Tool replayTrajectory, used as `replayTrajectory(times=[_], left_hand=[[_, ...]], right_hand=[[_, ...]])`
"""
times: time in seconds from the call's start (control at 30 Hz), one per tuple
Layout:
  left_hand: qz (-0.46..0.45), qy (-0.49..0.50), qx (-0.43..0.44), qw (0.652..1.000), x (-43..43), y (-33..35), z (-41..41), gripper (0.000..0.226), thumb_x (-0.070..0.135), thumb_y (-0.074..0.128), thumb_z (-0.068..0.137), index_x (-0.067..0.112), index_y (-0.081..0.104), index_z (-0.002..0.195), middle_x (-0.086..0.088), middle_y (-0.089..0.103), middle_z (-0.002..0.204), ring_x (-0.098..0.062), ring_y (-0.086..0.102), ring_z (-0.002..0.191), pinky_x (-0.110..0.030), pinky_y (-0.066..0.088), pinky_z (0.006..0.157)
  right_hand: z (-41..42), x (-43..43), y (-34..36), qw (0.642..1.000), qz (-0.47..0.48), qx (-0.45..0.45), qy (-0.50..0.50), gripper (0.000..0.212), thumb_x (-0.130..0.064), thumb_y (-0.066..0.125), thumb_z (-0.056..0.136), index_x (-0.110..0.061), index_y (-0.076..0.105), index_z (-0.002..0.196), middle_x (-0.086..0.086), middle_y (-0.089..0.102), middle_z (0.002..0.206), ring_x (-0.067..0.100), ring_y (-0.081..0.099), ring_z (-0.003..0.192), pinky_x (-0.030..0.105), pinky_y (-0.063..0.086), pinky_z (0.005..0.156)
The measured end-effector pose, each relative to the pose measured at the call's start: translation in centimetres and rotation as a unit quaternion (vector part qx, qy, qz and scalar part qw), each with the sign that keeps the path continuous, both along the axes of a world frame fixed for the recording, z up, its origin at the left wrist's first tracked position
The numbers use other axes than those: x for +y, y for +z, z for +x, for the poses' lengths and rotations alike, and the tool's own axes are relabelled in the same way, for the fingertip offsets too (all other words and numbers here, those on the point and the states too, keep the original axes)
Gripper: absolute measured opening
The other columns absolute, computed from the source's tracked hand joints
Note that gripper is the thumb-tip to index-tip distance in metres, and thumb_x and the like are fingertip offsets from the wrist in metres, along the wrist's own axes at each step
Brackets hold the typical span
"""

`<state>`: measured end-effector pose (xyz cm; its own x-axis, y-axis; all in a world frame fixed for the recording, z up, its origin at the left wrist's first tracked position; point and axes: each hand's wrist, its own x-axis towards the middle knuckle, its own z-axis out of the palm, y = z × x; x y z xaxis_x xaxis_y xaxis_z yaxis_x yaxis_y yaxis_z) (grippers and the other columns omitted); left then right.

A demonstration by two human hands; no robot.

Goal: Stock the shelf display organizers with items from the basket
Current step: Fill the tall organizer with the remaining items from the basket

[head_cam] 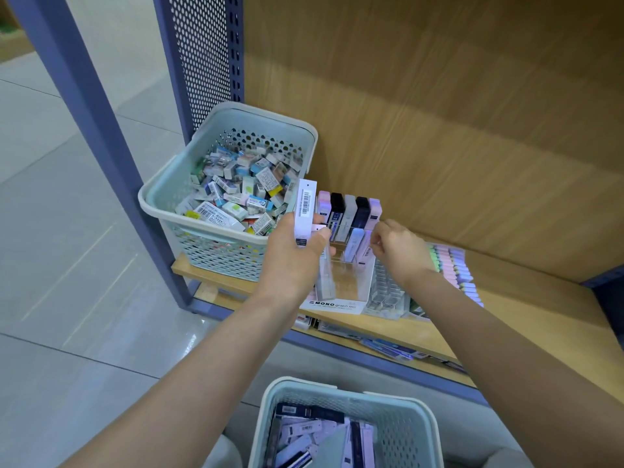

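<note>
My left hand [292, 255] grips a few slim boxes, with a white barcoded box [305, 207] standing upright on top. It hovers at the left edge of the clear display organizer [341, 292] labelled MONO graph. Several pastel and black slim boxes [351, 214] stand in the organizer's back rows. My right hand [396, 248] pinches the top of a lilac box [366, 246] in the organizer's second row. A pale green basket [418, 420] of slim boxes sits low in front of me.
A second pale green basket [162, 197] full of small erasers sits on the wooden shelf [506, 319] left of the organizer. Another clear organizer [388, 295] and rows of pastel items [454, 268] lie to the right. A blue perforated upright [202, 62] stands behind the basket.
</note>
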<state>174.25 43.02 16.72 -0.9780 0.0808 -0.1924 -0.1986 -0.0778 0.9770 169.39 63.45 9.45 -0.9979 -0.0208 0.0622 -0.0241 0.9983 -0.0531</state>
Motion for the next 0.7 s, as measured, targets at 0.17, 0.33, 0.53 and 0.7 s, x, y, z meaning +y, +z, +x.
replayTrajectory(times=[0.17, 0.33, 0.53, 0.7], left_hand=[[0.013, 0.001, -0.011, 1.000, -0.3, -0.3, -0.1, 0.016, 0.014, 0.051, 0.096, 0.029, 0.052, 0.091, 0.003, 0.061, 0.089, -0.018, 0.064, 0.094, -0.037, 0.053, 0.082], [0.014, 0.000, -0.014, 1.000, -0.4, -0.3, -0.1, 0.015, 0.013, 0.052, 0.096, 0.028, 0.053, 0.092, 0.001, 0.062, 0.090, -0.013, 0.064, 0.086, -0.032, 0.054, 0.078], [0.018, 0.010, -0.018, 1.000, -0.4, 0.3, -0.1, 0.015, 0.015, 0.054, 0.095, 0.029, 0.055, 0.089, -0.004, 0.063, 0.093, -0.020, 0.063, 0.094, -0.040, 0.052, 0.088], [0.023, 0.037, -0.008, 0.999, -0.9, 0.4, -0.1, 0.009, 0.014, 0.058, 0.092, 0.022, 0.056, 0.096, -0.005, 0.062, 0.093, -0.024, 0.061, 0.093, -0.036, 0.051, 0.078]], right_hand=[[0.3, 0.5, -0.3, 0.996, -0.091, 0.009, -0.003, 0.011, -0.009, 0.053, 0.092, -0.011, 0.056, 0.102, 0.005, 0.057, 0.106, 0.026, 0.059, 0.092, 0.042, 0.050, 0.076], [0.3, 0.9, -0.7, 0.998, 0.063, 0.008, 0.017, 0.039, 0.002, 0.053, 0.088, -0.013, 0.057, 0.124, 0.006, 0.054, 0.116, 0.026, 0.052, 0.107, 0.033, 0.044, 0.071], [3.1, -4.3, 3.2, 0.963, -0.268, 0.025, -0.019, 0.027, -0.022, 0.040, 0.101, -0.011, 0.061, 0.113, -0.001, 0.061, 0.100, 0.017, 0.061, 0.091, 0.026, 0.044, 0.075], [8.3, -8.7, 7.2, 0.822, -0.553, -0.135, -0.024, 0.018, -0.030, 0.051, 0.094, -0.016, 0.059, 0.101, 0.000, 0.065, 0.086, 0.013, 0.066, 0.075, 0.025, 0.056, 0.073]])
